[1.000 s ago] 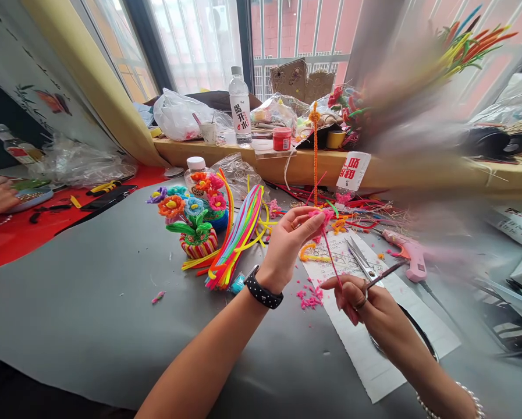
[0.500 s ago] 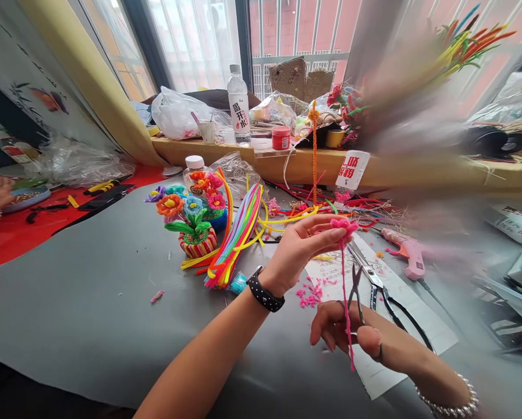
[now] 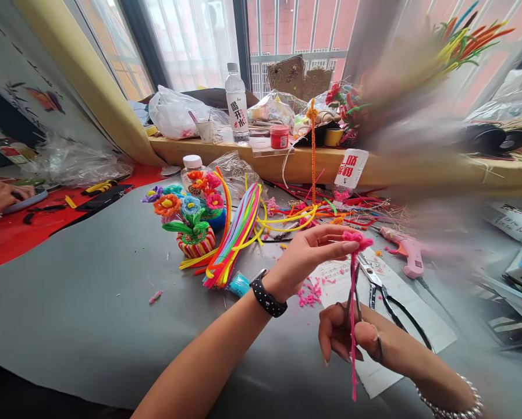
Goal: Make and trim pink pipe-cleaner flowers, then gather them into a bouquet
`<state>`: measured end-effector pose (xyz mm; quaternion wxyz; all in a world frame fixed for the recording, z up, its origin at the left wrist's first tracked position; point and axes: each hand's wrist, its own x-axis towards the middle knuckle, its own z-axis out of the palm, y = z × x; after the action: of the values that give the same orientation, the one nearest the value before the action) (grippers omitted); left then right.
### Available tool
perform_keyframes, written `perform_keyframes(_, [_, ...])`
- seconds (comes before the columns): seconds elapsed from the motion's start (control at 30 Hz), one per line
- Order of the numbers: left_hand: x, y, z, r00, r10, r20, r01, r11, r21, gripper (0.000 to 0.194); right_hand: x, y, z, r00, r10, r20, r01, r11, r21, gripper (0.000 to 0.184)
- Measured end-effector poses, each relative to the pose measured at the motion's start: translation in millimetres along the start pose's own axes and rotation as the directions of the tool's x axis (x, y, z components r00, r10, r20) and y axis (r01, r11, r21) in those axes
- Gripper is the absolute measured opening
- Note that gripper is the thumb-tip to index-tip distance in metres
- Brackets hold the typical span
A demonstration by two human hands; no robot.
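My left hand (image 3: 319, 247) pinches a pink fuzzy pipe-cleaner flower (image 3: 357, 240) by its edge, and a long pink stem (image 3: 354, 361) hangs straight down from it. Below, my right hand (image 3: 352, 334) has its thumb and fingers in the handles of small dark scissors (image 3: 357, 299). The blades point up beside the stem, close under the flower; whether they touch it I cannot tell. Pink fuzz clippings (image 3: 309, 293) lie on the table left of the scissors. Large scissors with black handles (image 3: 389, 299) rest on a white paper sheet (image 3: 422, 326) behind my right hand.
Left of my hands stand a striped pot of pipe-cleaner flowers (image 3: 196, 241) and a bundle of coloured pipe cleaners (image 3: 234, 238). A pink glue gun (image 3: 411, 253) lies to the right. Another person's hand (image 3: 1, 201) is at the far left, over a red cloth (image 3: 7, 238).
My left hand has moved slightly right and down with the pink flower. The small scissors' blades have come up nearer the flower, alongside the stem.
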<state>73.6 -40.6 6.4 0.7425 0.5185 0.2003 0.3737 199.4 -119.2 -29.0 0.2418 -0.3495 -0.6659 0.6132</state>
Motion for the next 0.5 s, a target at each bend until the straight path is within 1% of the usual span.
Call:
perform_keyframes(0.17, [0.0,-1.1,1.3,1.0,-0.001,0.003,0.001,1.0,-0.013,0.019,0.3,1.5,1.8,1.0,-0.007,0.006,0.006,0.995,0.097,0.068])
perform_keyframes(0.33, [-0.6,-1.9,2.0,1.0,0.006,0.001,-0.006,1.0,-0.013,0.019,1.7,3.2,2.4,1.0,-0.009,0.007,0.008,0.986,0.164,0.068])
perform_keyframes(0.5, [-0.5,-2.4,1.8,1.0,-0.004,0.002,0.004,1.0,-0.022,0.019,2.7,1.9,3.6,1.0,-0.008,-0.001,0.008,0.982,0.189,0.069])
